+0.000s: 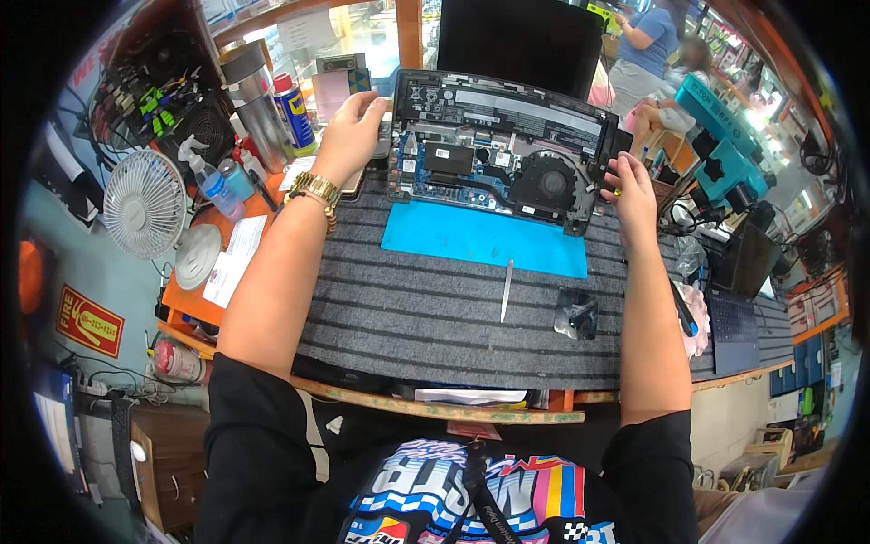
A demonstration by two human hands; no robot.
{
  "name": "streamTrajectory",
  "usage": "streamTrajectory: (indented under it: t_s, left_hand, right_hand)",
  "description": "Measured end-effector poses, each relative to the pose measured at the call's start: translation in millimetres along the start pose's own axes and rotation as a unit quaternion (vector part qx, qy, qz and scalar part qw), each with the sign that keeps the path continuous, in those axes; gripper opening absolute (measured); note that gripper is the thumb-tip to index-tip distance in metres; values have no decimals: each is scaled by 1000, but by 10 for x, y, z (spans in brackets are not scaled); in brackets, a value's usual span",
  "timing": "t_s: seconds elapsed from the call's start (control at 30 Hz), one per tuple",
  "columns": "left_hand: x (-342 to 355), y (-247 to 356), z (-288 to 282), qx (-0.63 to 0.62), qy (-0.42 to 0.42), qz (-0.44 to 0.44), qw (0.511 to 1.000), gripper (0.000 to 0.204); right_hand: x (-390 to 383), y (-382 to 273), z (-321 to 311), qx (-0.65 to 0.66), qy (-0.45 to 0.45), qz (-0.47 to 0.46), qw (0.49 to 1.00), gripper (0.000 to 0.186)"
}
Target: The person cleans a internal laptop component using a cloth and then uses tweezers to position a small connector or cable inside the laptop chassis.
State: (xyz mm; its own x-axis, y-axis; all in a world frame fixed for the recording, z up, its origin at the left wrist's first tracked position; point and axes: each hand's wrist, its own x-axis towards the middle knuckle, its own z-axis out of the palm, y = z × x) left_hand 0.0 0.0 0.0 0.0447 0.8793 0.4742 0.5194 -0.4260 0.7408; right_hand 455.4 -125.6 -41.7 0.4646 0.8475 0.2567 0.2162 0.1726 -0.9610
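Observation:
An opened laptop [503, 154] stands tilted up in front of me, its bottom cover off. Blue circuit boards, a round black fan [546, 183] and a long dark battery [507, 111] show inside it. Its lower edge is at a bright blue mat [480, 239]. My left hand [352, 131], with a gold watch at the wrist, is open beside the laptop's upper left corner. At the right edge is my right hand [636, 195], its fingers loosely bent and apart, the fingertips close to the casing. Whether they touch it is hard to tell.
A thin pale tool [507, 290] and a small clear bag [576, 314] lie on the striped grey cloth [417, 317]. Spray bottles, a can and a white fan [145, 204] stand left. A dark monitor [519, 45] rises behind. Right are a teal microscope [725, 163] and another laptop [734, 326].

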Motion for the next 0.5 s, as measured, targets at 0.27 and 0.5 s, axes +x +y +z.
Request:
streamTrajectory:
  t_s: [0.27, 0.5]
  left_hand:
    - [138, 140, 201, -98, -45, -65, 992, 56]
    - [-121, 301, 77, 11, 37, 137, 990, 45]
  right_hand:
    - [463, 84, 66, 170, -13, 49, 984, 36]
    - [377, -79, 157, 147, 11, -15, 989, 46]
